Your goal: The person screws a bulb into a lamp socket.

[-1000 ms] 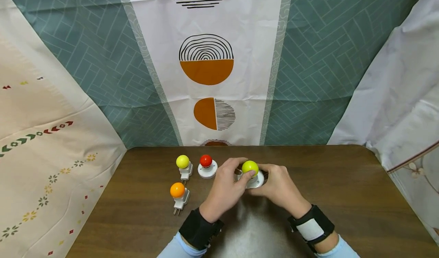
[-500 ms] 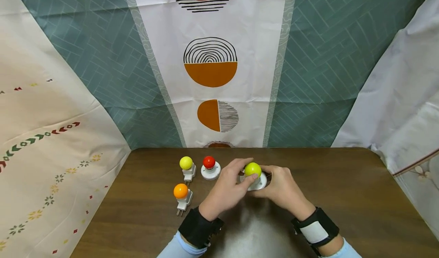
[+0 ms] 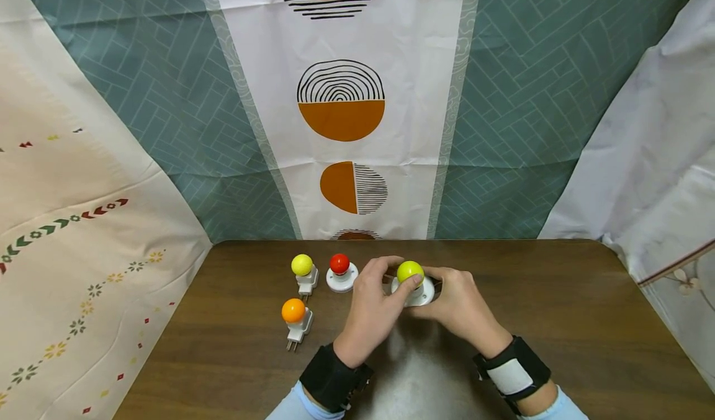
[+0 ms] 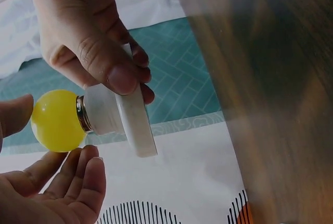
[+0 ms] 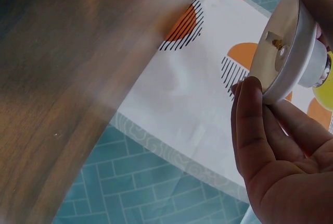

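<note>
Between my two hands is a yellow-green light bulb (image 3: 410,271) standing in a white round lamp holder (image 3: 426,293). My left hand (image 3: 368,305) pinches the bulb, thumb on one side and fingers on the other. My right hand (image 3: 460,299) grips the holder by its rim. In the left wrist view a strip of the bulb's metal screw cap (image 4: 82,113) shows between the glass and the socket. The right wrist view gives the hollow underside of the holder (image 5: 296,73), with small metal contacts inside, held up off the table.
Left of my hands, a red bulb (image 3: 339,263) stands in another white round holder (image 3: 342,281). Farther left lie a yellow bulb (image 3: 302,265) and an orange bulb (image 3: 293,311), each in a white plug-in socket. The wooden table (image 3: 234,364) ends at a patterned cloth (image 3: 497,190).
My left wrist has shifted slightly to the right and turned, its fingers staying on the bulb. The right hand keeps its grip on the holder. The whole head view has shifted slightly.
</note>
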`<state>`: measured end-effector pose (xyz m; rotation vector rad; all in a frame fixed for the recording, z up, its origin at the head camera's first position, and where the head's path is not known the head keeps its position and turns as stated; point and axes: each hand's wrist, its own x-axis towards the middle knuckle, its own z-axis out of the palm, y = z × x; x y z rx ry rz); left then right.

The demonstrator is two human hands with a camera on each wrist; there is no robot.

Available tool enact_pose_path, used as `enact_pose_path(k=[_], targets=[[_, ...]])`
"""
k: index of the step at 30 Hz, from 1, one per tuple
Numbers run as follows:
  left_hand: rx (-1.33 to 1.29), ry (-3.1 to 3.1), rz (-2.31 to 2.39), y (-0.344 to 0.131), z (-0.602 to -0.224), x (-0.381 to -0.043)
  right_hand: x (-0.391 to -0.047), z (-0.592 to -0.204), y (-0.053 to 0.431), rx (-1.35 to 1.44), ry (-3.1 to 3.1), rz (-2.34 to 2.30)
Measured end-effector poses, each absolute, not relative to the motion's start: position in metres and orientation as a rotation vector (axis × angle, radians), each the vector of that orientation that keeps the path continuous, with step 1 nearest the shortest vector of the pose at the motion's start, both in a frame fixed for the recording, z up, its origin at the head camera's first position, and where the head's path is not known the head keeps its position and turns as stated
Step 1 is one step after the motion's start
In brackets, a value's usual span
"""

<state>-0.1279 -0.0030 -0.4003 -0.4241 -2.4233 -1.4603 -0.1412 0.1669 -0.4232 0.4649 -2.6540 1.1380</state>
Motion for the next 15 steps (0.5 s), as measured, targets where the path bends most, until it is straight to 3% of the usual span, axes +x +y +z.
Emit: enact_pose_path(k=[15], targets=[[-0.682,-2.425,-1.390,-0.0086,-0.4002,-0.1312,-0.1434,-0.4271,0.1667,0.516,-2.632,1.140]])
